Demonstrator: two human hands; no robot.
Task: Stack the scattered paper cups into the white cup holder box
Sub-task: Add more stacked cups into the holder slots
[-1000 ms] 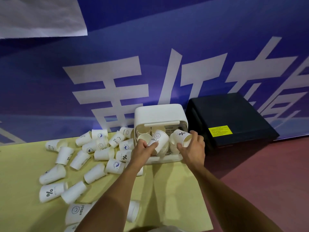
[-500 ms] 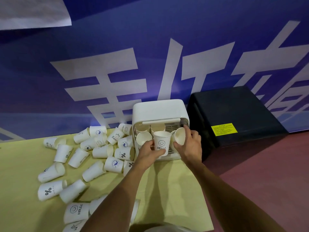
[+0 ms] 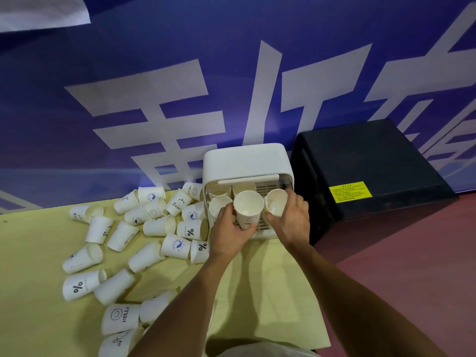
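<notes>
Gripped in the left hand (image 3: 228, 233), fingers curled round its lower wall: an upright smiley cup (image 3: 248, 210), mouth open to the camera, just in front of the white cup holder box (image 3: 244, 161). Lettering under the smiley half covered by the fingers, not readable in full. Held in the right hand (image 3: 289, 220), fingers curled on its wall: a second cup (image 3: 276, 204), tilted, at the right of the box's open front, any print out of sight. Just left of the smiley cup, another cup mouth (image 3: 220, 206) at the opening, base hidden behind the left hand. Farther in, more cup rims (image 3: 243, 188) in shadow under the box's top; count impossible to tell.

Left of the box, scattered cups (image 3: 154, 225) on their sides on the yellow sheet (image 3: 38, 253), several overlapping, the nearest partly covered by the left forearm (image 3: 180, 300) or cut off at the bottom edge. Right of the box, a black case (image 3: 360, 155) with a yellow label (image 3: 350, 193), text too small to read; touching the box or only beside it, unclear. Behind, a blue banner (image 3: 154, 60) with large white characters, cropped at the edges.
</notes>
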